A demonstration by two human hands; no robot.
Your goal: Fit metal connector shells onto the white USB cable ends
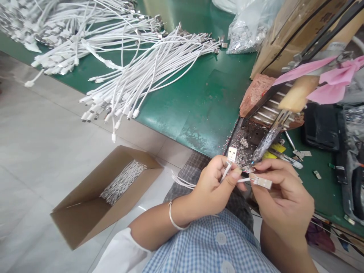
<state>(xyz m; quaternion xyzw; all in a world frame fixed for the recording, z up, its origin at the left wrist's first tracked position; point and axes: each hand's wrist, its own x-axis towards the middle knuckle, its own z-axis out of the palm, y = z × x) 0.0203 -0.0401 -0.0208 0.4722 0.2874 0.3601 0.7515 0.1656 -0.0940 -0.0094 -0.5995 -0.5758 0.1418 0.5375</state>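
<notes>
My left hand (214,185) is closed around white USB cables (182,181), whose loose ends trail out to its left. One metal USB plug (232,154) stands up above its fingertips. In my right hand (280,193), thumb and fingers pinch a second USB plug (263,182), with a short white cable running from it to the left hand. Just above the right fingertips is the tip of a soldering iron (267,144), fixed with its wooden handle upward. Where the fine wires meet the plug is partly hidden by the fingers.
Bundles of white cables (159,72) lie on the green table (196,110), some overhanging its edge. An open cardboard box (82,216) with cables stands on the floor. Solder crumbs (243,142), a brick (256,93) and a bag of metal plugs (247,34) lie near the iron.
</notes>
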